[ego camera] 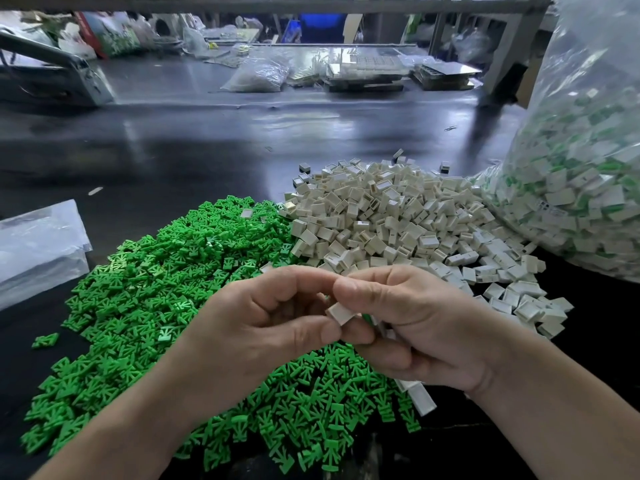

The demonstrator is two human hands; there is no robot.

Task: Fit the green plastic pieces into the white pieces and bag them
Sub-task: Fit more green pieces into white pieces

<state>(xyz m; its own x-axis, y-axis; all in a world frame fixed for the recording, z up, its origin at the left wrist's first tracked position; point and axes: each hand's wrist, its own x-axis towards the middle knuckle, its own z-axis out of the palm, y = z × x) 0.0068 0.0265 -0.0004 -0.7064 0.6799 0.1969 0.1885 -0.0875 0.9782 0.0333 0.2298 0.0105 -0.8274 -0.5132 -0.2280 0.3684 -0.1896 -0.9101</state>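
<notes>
Fitting step: left hand (263,327) and right hand (415,327) both pinch one white piece (341,313) above the near green pile (156,289), green piece (369,318) barely showing, so next probably press it home, then bag (588,150) on the right.

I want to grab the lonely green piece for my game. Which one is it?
Find the big heap of small green plastic pieces on the dark shiny table. Just off the heap's left edge, below the flat clear plastic bag, one green plastic piece lies alone on bare tabletop. Unlike its neighbours, it touches no other piece.
</notes>
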